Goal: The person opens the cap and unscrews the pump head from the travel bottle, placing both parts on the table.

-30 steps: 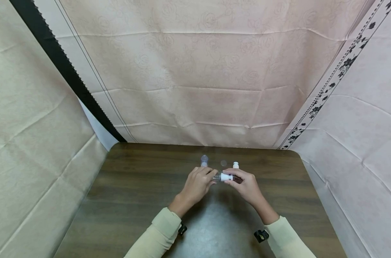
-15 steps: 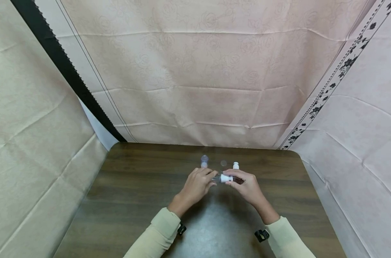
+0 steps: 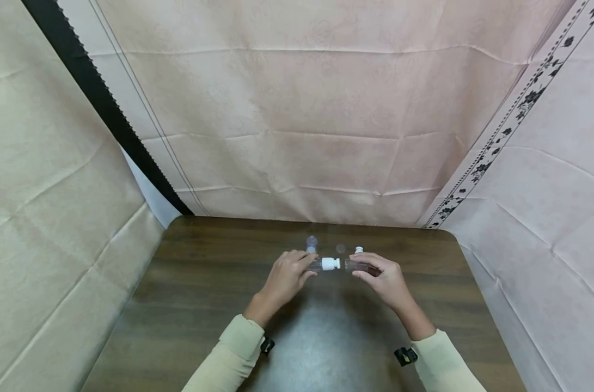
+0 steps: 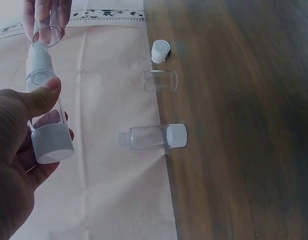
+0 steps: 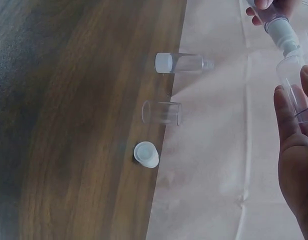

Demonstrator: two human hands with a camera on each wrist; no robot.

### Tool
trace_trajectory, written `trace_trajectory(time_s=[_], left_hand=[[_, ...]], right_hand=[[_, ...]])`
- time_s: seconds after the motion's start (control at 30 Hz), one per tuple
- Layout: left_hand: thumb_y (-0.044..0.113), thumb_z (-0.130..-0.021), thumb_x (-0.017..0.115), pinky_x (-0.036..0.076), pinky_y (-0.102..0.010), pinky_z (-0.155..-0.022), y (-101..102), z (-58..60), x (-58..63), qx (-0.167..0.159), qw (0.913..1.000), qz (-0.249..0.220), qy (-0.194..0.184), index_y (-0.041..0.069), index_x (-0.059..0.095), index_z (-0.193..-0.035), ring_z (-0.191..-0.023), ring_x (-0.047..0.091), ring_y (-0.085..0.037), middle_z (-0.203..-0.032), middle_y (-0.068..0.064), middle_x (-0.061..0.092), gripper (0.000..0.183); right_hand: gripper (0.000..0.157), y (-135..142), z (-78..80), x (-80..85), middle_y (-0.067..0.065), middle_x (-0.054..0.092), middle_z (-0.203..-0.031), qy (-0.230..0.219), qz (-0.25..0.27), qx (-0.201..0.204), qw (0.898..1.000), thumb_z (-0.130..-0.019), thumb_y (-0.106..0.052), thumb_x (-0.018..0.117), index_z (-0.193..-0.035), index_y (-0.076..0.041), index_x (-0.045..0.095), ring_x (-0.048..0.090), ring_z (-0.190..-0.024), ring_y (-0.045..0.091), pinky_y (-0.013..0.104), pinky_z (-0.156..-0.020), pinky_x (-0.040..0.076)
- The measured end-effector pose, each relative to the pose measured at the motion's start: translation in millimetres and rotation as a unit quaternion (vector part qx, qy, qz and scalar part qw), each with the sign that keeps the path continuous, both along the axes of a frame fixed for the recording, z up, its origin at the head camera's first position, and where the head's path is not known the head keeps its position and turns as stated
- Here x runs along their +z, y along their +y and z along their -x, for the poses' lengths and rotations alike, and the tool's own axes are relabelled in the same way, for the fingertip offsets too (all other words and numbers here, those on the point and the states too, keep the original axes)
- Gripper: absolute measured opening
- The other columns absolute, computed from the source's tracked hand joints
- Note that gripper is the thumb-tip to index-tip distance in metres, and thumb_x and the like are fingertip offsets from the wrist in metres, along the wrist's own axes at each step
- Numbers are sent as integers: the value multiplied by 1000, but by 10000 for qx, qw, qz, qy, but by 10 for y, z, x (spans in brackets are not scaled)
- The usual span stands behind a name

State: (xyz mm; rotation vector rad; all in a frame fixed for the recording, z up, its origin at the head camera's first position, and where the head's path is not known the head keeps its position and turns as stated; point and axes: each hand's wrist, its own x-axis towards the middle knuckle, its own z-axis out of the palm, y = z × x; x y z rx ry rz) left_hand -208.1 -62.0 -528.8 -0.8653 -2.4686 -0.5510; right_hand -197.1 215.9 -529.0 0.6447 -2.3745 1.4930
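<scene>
My left hand point(image 3: 286, 276) grips a clear bottle with a white base point(image 4: 53, 143) and a white pump top point(image 3: 330, 264), held level and pointing right. My right hand point(image 3: 387, 279) pinches a clear cap point(image 3: 353, 265), a see-through sleeve whose mouth faces the pump top. A narrow gap separates the two in the head view. In the left wrist view, the thumb lies along the bottle's shoulder and fingers curl behind it. The right wrist view has the clear cap point(image 5: 293, 80) between thumb and fingers.
A second clear bottle point(image 4: 149, 137) with a white base stands toward the table's far edge. Beside it are a loose clear cap point(image 4: 160, 80) and a white pump head point(image 4: 160, 51). The brown wooden table point(image 3: 218, 305) ends at a hanging pale cloth point(image 3: 297, 136).
My hands have drawn apart, the left going left with the bottle and the right going right with the clear cap. The white pump top has come out of the cap.
</scene>
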Motion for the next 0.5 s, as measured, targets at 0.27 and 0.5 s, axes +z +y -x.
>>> trace_trajectory(time_s=[0.27,0.5], left_hand=[[29,-83,86,56,-35,-85,-44,14,-22,-25,9998,-210,19,15,75,-123,-97,70,-17,-111,-1,76,44],[25,-79,89,57,-37,-85,-40,46,30,6,9989,-433,193,13,76,-121,-98,71,-19,-109,-2,77,46]], right_hand=[[32,17,34,-22,4,74,-122,87,-451,-133,9989,-86,-5,82,-117,-12,78,71,-106,9,14,-81,56],[31,4,113,-97,7,74,-118,643,-1047,-187,9922,-84,-1,84,-113,-12,78,74,-97,23,19,-75,59]])
